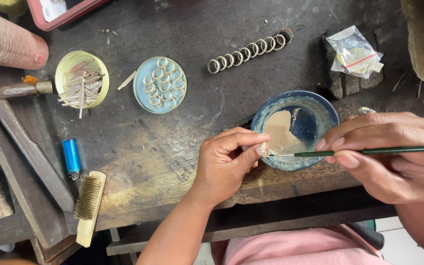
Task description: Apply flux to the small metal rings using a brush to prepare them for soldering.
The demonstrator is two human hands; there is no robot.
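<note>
My left hand pinches a small silver ring between thumb and forefinger, right at the rim of a blue bowl that holds a whitish liquid. My right hand grips a thin green-handled brush. The brush tip touches the ring held over the bowl's near left edge.
A blue lid with several silver rings and a yellow lid with metal strips lie at the back left. A row of rings lies on the dark bench. A blue lighter, a wire brush and a plastic bag lie nearby.
</note>
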